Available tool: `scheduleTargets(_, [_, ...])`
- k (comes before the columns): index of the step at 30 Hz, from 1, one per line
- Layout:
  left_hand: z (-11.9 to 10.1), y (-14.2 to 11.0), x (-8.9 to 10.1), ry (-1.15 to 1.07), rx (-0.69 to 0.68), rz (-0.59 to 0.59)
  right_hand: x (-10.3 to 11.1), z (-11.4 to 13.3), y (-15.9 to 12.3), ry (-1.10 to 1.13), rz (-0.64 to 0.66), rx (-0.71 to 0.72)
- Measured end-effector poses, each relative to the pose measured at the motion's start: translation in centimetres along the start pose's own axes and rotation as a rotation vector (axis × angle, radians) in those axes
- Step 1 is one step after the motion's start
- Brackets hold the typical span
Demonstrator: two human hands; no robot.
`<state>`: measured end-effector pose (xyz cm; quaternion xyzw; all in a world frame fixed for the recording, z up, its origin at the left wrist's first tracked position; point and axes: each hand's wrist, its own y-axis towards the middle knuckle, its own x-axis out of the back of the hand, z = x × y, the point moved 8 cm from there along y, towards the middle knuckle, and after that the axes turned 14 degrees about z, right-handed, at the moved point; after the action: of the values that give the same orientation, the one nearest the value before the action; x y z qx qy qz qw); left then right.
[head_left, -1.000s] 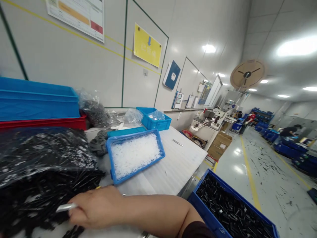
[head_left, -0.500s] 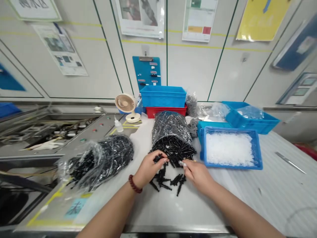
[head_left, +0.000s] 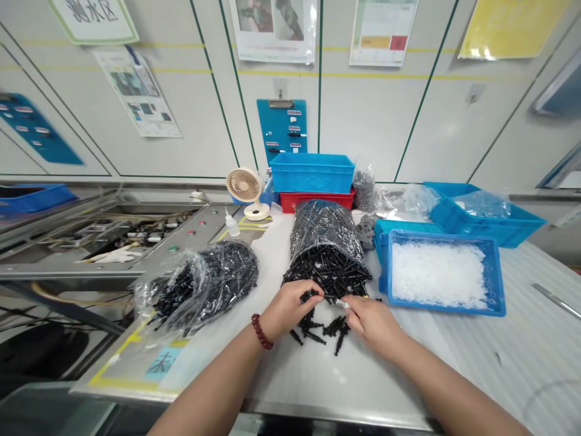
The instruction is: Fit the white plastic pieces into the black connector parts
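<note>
My left hand (head_left: 295, 307), with a dark red bead bracelet on its wrist, has its fingers closed on slim black plastic parts. One black part (head_left: 327, 297) points from its fingertips toward my right hand. In the fingers of my right hand (head_left: 371, 325) is a small white plastic piece (head_left: 341, 303), its end at or very near the black part's tip; whether they touch I cannot tell. Just behind both hands, a clear plastic bag (head_left: 324, 227) lies with its mouth toward me, full of black parts (head_left: 333, 266). Several loose black parts (head_left: 313, 332) lie on the table below my hands.
A blue tray (head_left: 498, 284) of small white pieces stands at the right, with tweezers (head_left: 556, 300) beyond it. Another bag of black parts (head_left: 222, 275) lies left. Behind are a fan (head_left: 245, 186), a dropper bottle (head_left: 232, 225), a blue bin (head_left: 313, 174) and a red bin (head_left: 290, 203).
The camera view has swung left, so the scene sits farther right in the picture. My hands have come slightly closer together, bringing the black part's tip to the white plastic piece.
</note>
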<state>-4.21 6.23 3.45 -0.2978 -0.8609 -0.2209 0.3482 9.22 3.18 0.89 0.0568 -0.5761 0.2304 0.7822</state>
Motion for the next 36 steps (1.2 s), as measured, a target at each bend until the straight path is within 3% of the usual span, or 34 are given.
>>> scheduleTargets(4, [-0.1,0.0,0.0,0.008,0.009,0.015,0.1,-0.4,0.1,-0.027,0.0,-0.05])
scheduleTargets(12, [-0.8,0.2,-2.3,0.0,-0.044,0.151,-1.1,0.8,0.2,-0.103,0.039,0.023])
scheduleTargets(26, [-1.1,-0.1,-3.0,0.047,-0.084,0.164,-1.2,0.1,0.2,-0.135,-0.01,-0.059])
scheduleTargets(36, [-0.8,0.1,-2.3,0.027,-0.079,0.157,-0.8,0.9,0.3,0.021,0.018,0.106])
